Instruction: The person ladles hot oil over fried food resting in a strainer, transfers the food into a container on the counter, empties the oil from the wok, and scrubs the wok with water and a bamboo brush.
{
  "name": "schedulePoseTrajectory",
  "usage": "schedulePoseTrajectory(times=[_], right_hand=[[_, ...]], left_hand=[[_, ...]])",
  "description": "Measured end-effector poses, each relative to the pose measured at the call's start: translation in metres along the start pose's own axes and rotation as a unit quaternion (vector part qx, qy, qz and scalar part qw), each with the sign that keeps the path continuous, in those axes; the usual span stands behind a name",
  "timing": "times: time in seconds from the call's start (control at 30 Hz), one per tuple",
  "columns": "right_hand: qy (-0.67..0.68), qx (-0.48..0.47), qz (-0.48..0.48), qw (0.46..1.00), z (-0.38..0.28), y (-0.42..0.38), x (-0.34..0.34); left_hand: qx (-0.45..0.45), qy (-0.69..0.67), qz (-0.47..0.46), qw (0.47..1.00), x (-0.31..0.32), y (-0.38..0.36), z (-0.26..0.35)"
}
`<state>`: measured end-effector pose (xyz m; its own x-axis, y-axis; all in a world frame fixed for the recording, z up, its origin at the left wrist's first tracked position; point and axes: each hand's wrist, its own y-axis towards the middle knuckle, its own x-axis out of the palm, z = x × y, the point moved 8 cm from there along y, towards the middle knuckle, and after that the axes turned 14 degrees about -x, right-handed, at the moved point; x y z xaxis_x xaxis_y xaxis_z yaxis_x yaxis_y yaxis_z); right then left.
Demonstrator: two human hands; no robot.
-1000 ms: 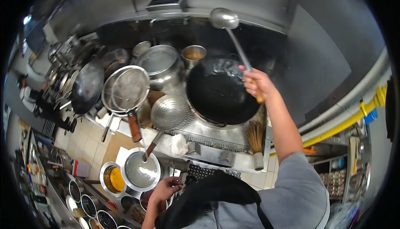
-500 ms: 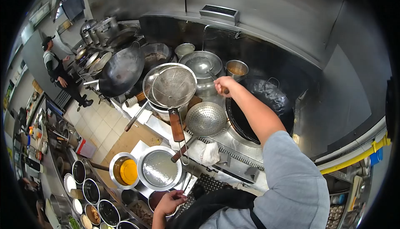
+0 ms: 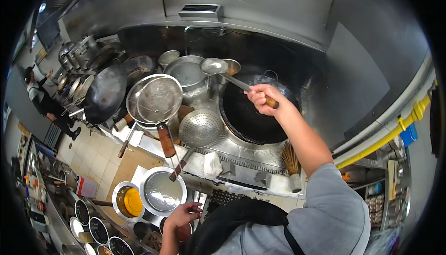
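A metal ladle [image 3: 213, 66] with a wooden grip is held by my right hand [image 3: 263, 99], fingers wrapped round it, above the dark wok [image 3: 251, 115]. The ladle's bowl is beside the rim of a large pot of liquid [image 3: 186, 73]. Just behind the bowl sits a small metal pot of brownish liquid [image 3: 232, 67]. My left hand [image 3: 185, 215] hangs low near the front, fingers apart and nothing visible in it, close to a wide bowl of cloudy liquid [image 3: 162, 192].
A round mesh strainer [image 3: 154, 98] and a perforated ladle [image 3: 200, 128] lie left of the wok. A bamboo brush [image 3: 291, 162] is at the stove's front edge. A pot with yellow liquid [image 3: 128, 202] stands front left. Another person [image 3: 44, 97] stands far left.
My right hand has lifted the ladle out of the large pot and moved it right, towards the wok. The view has turned right, bringing the bamboo brush into sight.
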<state>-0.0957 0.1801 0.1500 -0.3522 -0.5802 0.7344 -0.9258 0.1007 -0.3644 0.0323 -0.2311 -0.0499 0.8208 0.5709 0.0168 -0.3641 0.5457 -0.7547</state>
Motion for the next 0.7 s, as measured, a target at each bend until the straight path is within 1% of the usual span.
schedulePoseTrajectory(times=[0.07,0.13,0.23,0.37,0.4,0.47,0.57,0.67,0.7], right_hand=[[-0.011,-0.012,0.005,1.0,-0.009,-0.041,-0.01],[-0.005,-0.015,0.003,1.0,-0.018,-0.069,-0.032],[-0.003,-0.038,0.05,0.998,-0.03,-0.117,-0.056],[0.037,-0.054,0.094,0.993,-0.05,-0.161,-0.091],[0.041,-0.071,0.108,0.991,-0.056,-0.171,-0.096],[0.046,-0.088,0.118,0.988,-0.068,-0.185,-0.111],[0.051,-0.115,0.136,0.983,-0.088,-0.2,-0.122],[0.061,-0.139,0.16,0.975,-0.111,-0.199,-0.144],[0.074,-0.14,0.15,0.976,-0.118,-0.195,-0.149]], left_hand=[[-0.006,0.023,-0.013,1.0,0.009,0.007,0.008],[-0.012,0.012,-0.022,1.0,0.018,0.012,0.014],[-0.012,0.063,-0.025,0.998,0.03,0.015,0.029],[-0.009,0.079,-0.033,0.996,0.04,0.025,0.032],[-0.011,0.082,-0.038,0.996,0.044,0.026,0.034],[-0.019,0.096,-0.018,0.995,0.046,0.028,0.038],[-0.021,0.103,-0.024,0.994,0.056,0.03,0.043],[-0.017,0.12,-0.026,0.992,0.064,0.039,0.038],[-0.015,0.121,-0.026,0.992,0.065,0.042,0.037]])
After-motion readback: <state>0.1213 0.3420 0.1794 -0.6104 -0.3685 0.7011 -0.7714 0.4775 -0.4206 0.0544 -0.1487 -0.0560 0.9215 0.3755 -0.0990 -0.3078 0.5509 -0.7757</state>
